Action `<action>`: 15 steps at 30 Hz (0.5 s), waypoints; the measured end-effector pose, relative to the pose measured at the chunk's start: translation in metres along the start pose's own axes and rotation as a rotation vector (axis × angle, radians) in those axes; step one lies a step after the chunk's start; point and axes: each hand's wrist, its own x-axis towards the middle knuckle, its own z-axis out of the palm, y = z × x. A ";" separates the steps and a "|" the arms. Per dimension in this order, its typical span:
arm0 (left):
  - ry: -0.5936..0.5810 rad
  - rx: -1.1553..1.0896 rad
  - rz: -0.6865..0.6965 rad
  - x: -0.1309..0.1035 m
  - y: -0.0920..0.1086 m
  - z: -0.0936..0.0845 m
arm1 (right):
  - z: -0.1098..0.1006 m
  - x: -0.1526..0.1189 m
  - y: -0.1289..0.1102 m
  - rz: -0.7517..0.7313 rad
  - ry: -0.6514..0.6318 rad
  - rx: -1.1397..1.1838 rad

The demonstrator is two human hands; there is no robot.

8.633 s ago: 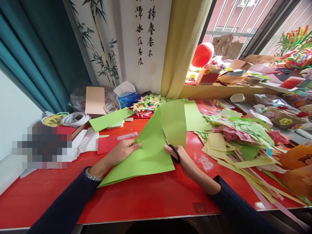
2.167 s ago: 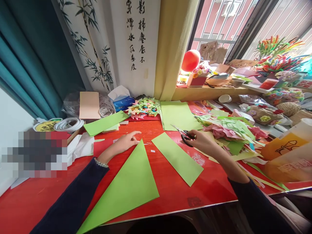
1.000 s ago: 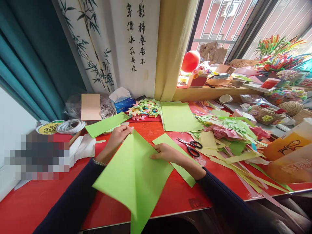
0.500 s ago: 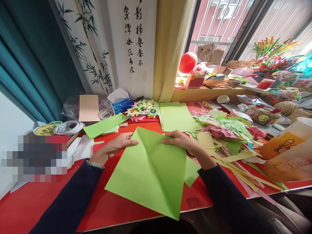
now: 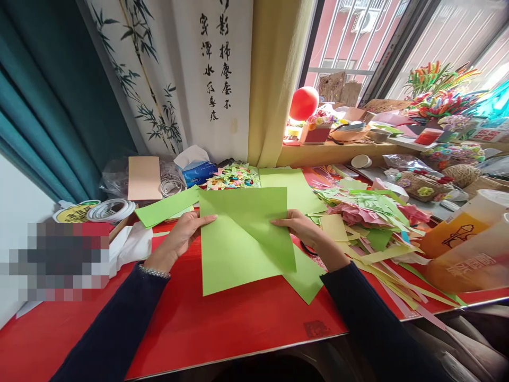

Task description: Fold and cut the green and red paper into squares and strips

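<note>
A green sheet of paper (image 5: 242, 244) with a diagonal crease is held up above the red table (image 5: 178, 323). My left hand (image 5: 185, 232) pinches its left edge, thumb in front and fingers behind. On the opposite edge my right hand (image 5: 300, 228) grips it the same way. Another green piece of paper (image 5: 306, 276) lies on the table, partly behind the held sheet and close to my right wrist. Beyond the sheet rests a stack of pale green paper (image 5: 296, 183). A green paper strip (image 5: 169, 206) lies past my left hand.
Paper scraps and strips (image 5: 366, 212) are heaped at the right, beside two plastic cups (image 5: 471, 223). Small folded paper pieces (image 5: 233, 178) sit at the back near a blue tissue pack (image 5: 199, 172). A white cable coil (image 5: 111, 210) lies at the left.
The green sheet has been turned so its edges now run nearly upright and level, and its lower end has risen from the table's front edge. Both hands still hold it.
</note>
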 end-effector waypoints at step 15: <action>-0.261 0.194 -0.024 -0.010 0.005 -0.005 | -0.014 -0.015 -0.013 -0.213 0.054 -0.288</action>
